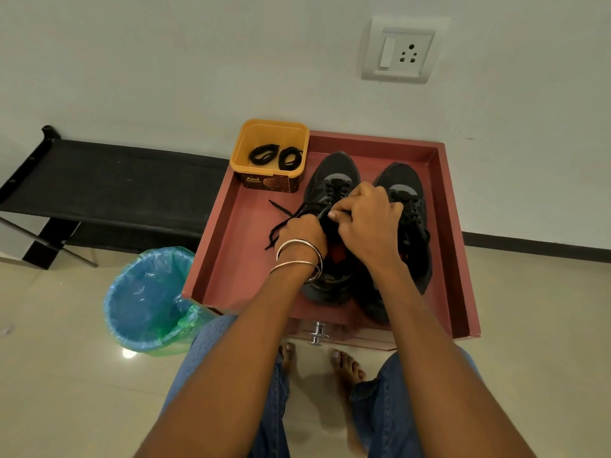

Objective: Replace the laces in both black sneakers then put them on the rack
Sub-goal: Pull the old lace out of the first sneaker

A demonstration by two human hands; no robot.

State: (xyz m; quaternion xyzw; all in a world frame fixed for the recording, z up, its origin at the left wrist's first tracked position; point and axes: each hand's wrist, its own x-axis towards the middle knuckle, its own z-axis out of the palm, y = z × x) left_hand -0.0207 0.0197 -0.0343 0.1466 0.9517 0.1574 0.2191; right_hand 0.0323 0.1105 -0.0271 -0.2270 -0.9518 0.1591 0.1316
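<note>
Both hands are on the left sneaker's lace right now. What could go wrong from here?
1. The loose lace end trails across the red tray beside the left hand; it may snag or knot as the right hand pulls.
2. The yellow tub of coiled spare laces sits close by the left sneaker; a sharp tug could knock it.

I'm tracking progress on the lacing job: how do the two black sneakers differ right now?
The left sneaker has both hands on it, its lace pulled loose and trailing over the tray; the right sneaker is untouched and its lace stays threaded. Both are black, side by side, toes toward the wall.
</note>
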